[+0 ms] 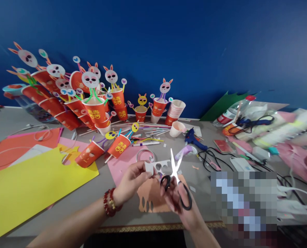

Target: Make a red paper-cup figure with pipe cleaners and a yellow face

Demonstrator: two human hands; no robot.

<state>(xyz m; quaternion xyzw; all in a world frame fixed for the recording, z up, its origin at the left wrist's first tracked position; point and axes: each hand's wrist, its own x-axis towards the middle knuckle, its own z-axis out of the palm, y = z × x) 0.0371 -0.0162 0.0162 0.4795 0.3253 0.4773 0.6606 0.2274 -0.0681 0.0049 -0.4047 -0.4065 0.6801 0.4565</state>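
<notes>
Between the thumb and fingers of my left hand (134, 181) is a white paper scrap (149, 167) with rounded cutouts along its edge. My right hand (178, 199) has its fingers in the black handles of a pair of scissors (174, 168). The scissor blades are spread and point away from me, just right of the scrap. Below both hands lies an orange-tan paper sheet (150, 193) with slits and cutouts. A purple tape roll or glue item (184, 151) rests beyond the scissors; its exact kind is unclear.
Red paper cups (95, 115) with rabbit faces crowd the back left. Yellow paper (39, 186) covers the left side. A blue glue gun (195, 137), black cables, a plastic bottle (228, 113) and a stack of cups (176, 110) stand right of centre. A blue wall rises behind.
</notes>
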